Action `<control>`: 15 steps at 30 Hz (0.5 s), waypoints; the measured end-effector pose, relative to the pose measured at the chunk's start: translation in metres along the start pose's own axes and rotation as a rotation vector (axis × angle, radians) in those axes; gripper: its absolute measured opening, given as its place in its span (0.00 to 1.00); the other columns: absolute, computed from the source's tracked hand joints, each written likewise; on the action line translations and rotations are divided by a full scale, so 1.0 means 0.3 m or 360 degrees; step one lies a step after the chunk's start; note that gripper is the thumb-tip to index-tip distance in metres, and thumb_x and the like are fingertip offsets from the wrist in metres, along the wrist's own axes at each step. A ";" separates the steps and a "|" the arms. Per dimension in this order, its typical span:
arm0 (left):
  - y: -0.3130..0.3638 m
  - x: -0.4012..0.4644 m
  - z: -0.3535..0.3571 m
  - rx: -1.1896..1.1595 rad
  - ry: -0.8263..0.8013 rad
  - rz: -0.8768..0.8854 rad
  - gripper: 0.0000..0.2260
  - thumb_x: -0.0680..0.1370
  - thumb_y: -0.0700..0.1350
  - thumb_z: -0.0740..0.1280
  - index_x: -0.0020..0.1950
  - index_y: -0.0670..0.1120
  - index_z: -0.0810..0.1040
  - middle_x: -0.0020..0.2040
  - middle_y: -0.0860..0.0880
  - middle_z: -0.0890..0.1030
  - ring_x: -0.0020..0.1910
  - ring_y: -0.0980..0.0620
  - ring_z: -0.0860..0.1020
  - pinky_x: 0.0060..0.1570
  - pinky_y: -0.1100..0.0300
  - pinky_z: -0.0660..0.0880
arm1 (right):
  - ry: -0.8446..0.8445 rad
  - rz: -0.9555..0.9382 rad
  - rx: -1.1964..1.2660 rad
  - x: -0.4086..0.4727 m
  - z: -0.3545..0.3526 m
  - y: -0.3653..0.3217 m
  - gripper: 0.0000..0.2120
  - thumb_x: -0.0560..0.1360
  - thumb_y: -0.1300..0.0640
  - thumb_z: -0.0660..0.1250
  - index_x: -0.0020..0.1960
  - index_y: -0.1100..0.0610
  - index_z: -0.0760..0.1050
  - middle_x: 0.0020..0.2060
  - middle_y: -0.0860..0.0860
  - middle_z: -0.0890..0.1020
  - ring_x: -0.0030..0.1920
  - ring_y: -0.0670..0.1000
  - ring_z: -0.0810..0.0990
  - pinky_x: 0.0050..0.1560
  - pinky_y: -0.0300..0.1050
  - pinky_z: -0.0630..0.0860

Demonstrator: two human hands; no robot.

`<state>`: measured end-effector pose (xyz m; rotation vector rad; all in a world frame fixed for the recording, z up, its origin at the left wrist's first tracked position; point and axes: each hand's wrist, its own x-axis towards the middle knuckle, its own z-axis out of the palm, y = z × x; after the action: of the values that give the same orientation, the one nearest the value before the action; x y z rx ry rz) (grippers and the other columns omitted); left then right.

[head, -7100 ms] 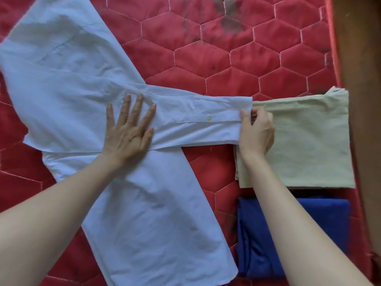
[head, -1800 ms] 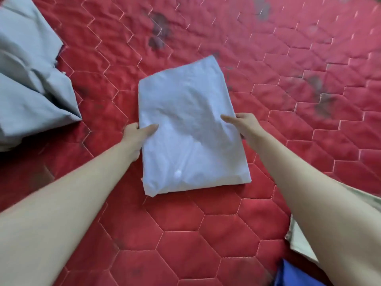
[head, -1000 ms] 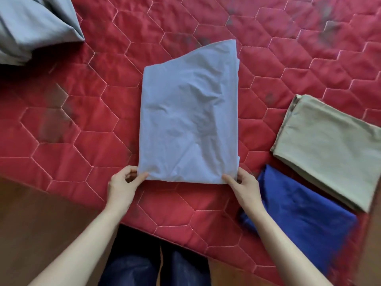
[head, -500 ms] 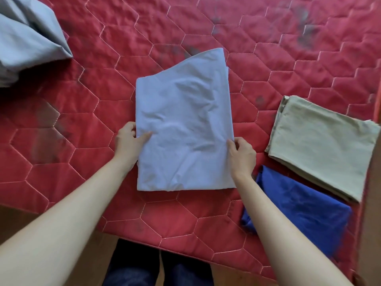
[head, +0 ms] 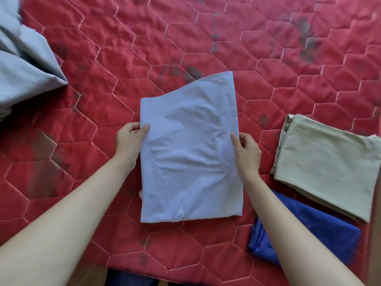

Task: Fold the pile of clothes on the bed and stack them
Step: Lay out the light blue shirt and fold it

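A folded light blue shirt (head: 189,153) lies as a tall rectangle in the middle of the red quilted bed (head: 185,44). My left hand (head: 129,139) pinches its left edge, thumb on top and fingers tucked under. My right hand (head: 246,151) grips its right edge the same way. A folded beige garment (head: 327,162) lies flat at the right. A folded dark blue garment (head: 321,234) lies in front of it, partly covered by my right forearm.
A loose pile of grey-blue cloth (head: 22,65) sits at the far left of the bed. The bed's near edge (head: 185,271) runs along the bottom, with my dark trousers (head: 127,280) below it. A wooden edge (head: 376,223) borders the bed at the right.
Both hands have slid from the shirt's near corners up along its side edges. The shirt, spread open with a sleeve being folded earlier, is now a compact rectangle near the folded garments.
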<state>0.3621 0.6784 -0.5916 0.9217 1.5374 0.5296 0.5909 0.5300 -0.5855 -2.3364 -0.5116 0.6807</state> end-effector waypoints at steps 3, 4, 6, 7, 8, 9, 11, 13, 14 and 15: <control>0.056 0.093 0.032 0.0045 -0.0027 -0.0007 0.05 0.76 0.42 0.70 0.47 0.41 0.79 0.40 0.47 0.80 0.38 0.52 0.76 0.37 0.62 0.75 | -0.0017 -0.0044 -0.0039 0.112 0.038 -0.080 0.11 0.77 0.47 0.64 0.51 0.54 0.79 0.40 0.45 0.81 0.43 0.48 0.78 0.46 0.47 0.73; 0.066 0.123 0.037 0.0121 -0.0025 0.0011 0.05 0.75 0.41 0.71 0.44 0.40 0.79 0.40 0.45 0.79 0.39 0.51 0.75 0.38 0.59 0.74 | -0.0002 -0.0045 -0.0071 0.148 0.050 -0.100 0.10 0.77 0.49 0.64 0.48 0.54 0.80 0.39 0.45 0.81 0.43 0.49 0.78 0.46 0.48 0.72; 0.073 0.171 0.042 0.0254 0.0011 0.0041 0.05 0.74 0.40 0.72 0.41 0.40 0.78 0.40 0.44 0.78 0.39 0.49 0.74 0.40 0.54 0.73 | 0.0025 0.0007 -0.0117 0.211 0.068 -0.118 0.09 0.76 0.52 0.64 0.46 0.55 0.80 0.39 0.47 0.81 0.44 0.51 0.79 0.45 0.48 0.73; 0.076 0.185 0.045 0.0298 0.0034 0.0050 0.04 0.74 0.40 0.72 0.40 0.42 0.78 0.40 0.45 0.79 0.40 0.49 0.76 0.42 0.54 0.74 | 0.0018 0.0054 -0.0130 0.233 0.074 -0.119 0.08 0.75 0.52 0.64 0.46 0.55 0.80 0.40 0.48 0.82 0.46 0.52 0.80 0.45 0.48 0.73; 0.080 0.187 0.050 0.0366 0.0059 0.0065 0.03 0.74 0.41 0.71 0.41 0.44 0.79 0.41 0.46 0.80 0.41 0.48 0.77 0.43 0.54 0.74 | 0.0012 0.0094 -0.0146 0.246 0.082 -0.118 0.08 0.76 0.53 0.64 0.48 0.55 0.80 0.43 0.49 0.83 0.48 0.53 0.80 0.46 0.47 0.72; 0.086 0.179 0.056 0.0506 0.0117 0.0106 0.02 0.74 0.42 0.69 0.45 0.45 0.79 0.44 0.47 0.80 0.45 0.47 0.78 0.46 0.54 0.74 | 0.0025 0.0117 -0.0176 0.248 0.091 -0.118 0.09 0.76 0.53 0.64 0.51 0.55 0.79 0.46 0.50 0.82 0.51 0.53 0.80 0.47 0.46 0.71; 0.092 0.131 0.074 0.1018 0.0301 0.0304 0.12 0.76 0.41 0.65 0.59 0.44 0.75 0.57 0.45 0.77 0.58 0.44 0.74 0.55 0.51 0.69 | 0.0137 0.0032 -0.0283 0.227 0.113 -0.123 0.15 0.78 0.54 0.63 0.62 0.56 0.74 0.57 0.53 0.78 0.59 0.55 0.75 0.54 0.47 0.69; 0.084 0.036 0.099 0.1378 0.0369 0.0764 0.21 0.76 0.40 0.62 0.69 0.41 0.68 0.69 0.41 0.69 0.69 0.41 0.66 0.66 0.49 0.63 | 0.0269 -0.0292 -0.0384 0.161 0.140 -0.138 0.22 0.78 0.56 0.62 0.71 0.60 0.67 0.66 0.57 0.71 0.67 0.56 0.69 0.64 0.47 0.65; 0.066 -0.019 0.112 0.1475 0.0321 0.1014 0.22 0.76 0.39 0.61 0.71 0.40 0.66 0.72 0.41 0.67 0.73 0.41 0.63 0.70 0.48 0.60 | 0.0295 -0.0489 -0.0426 0.115 0.156 -0.141 0.23 0.78 0.57 0.61 0.72 0.61 0.66 0.68 0.58 0.70 0.69 0.57 0.68 0.67 0.48 0.64; 0.038 -0.080 0.126 0.1560 0.0248 0.1208 0.23 0.76 0.39 0.60 0.72 0.39 0.66 0.74 0.41 0.65 0.75 0.41 0.61 0.72 0.46 0.57 | 0.0293 -0.0674 -0.0478 0.062 0.172 -0.132 0.23 0.78 0.59 0.60 0.72 0.62 0.66 0.70 0.60 0.69 0.70 0.59 0.67 0.69 0.50 0.63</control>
<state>0.4010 0.6595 -0.5756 2.3082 1.5440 0.3444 0.5682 0.5922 -0.5991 -2.4147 -1.0419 0.1977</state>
